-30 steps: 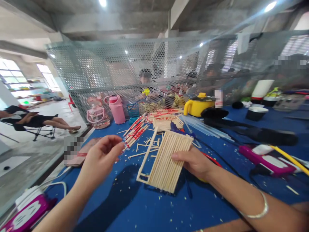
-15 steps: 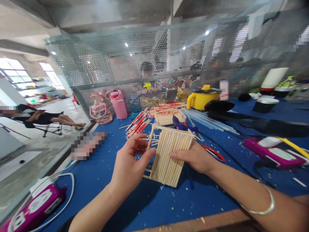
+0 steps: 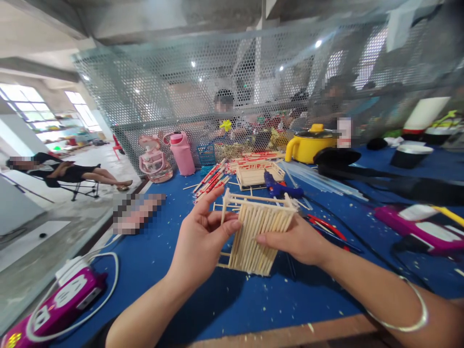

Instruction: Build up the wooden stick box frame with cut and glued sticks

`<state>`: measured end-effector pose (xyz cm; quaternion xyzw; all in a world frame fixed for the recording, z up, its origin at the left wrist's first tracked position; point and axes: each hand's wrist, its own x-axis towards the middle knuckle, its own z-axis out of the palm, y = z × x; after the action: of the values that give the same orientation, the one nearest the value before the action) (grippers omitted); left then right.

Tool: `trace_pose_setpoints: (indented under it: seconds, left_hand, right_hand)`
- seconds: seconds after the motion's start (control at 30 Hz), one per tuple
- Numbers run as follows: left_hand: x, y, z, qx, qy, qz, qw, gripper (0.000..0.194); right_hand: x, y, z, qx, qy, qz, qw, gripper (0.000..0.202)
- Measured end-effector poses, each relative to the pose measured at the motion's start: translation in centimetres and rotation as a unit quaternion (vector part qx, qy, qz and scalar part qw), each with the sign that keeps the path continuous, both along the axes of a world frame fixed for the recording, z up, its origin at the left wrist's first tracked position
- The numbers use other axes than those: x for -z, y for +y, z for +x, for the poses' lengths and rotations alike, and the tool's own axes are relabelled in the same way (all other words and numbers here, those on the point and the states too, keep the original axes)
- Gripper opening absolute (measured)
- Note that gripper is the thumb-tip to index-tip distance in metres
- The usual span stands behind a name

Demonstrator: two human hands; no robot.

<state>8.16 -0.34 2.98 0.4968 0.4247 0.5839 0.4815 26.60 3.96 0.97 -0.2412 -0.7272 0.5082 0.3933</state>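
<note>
Both forearms (image 3: 155, 299) angle inward from below. The left hand (image 3: 205, 237) pinches the left upright of the stick frame (image 3: 255, 239); the right hand (image 3: 302, 241) clamps its right side, thumb on the front face. The frame is held tilted over the blue counter (image 3: 145, 256). The right fingers are hidden behind it; both elbows are out of view.

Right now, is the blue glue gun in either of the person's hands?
No: the blue glue gun lies beyond the stick frame held by the left hand and right hand.
</note>
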Motion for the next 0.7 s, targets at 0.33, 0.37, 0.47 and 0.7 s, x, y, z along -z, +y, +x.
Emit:
trace_pose_setpoints:
  seconds: [0.33,0.37,0.47,0.7]
  left_hand:
    - [0.2,-0.1,0.3,-0.021,-0.021,0.009,1.000,0.074]
    - [0.2,-0.1,0.4,-0.023,-0.024,0.007,0.999,0.074]
    - [0.1,-0.2,0.5,-0.025,-0.029,0.003,0.999,0.071]
    - [0.2,0.8,-0.3,-0.028,-0.039,-0.017,0.999,0.072]
  right_hand:
    - [0.0,0.0,-0.2,-0.009,0.012,-0.043,0.999,0.041]
    - [0.0,0.0,-0.2,-0.013,0.013,-0.045,0.999,0.040]
    - [0.0,0.1,-0.2,-0.028,0.022,-0.052,0.998,0.039]
    - [1.5,1.0,-0.9,-0.025,0.075,-0.143,0.987,0.044]
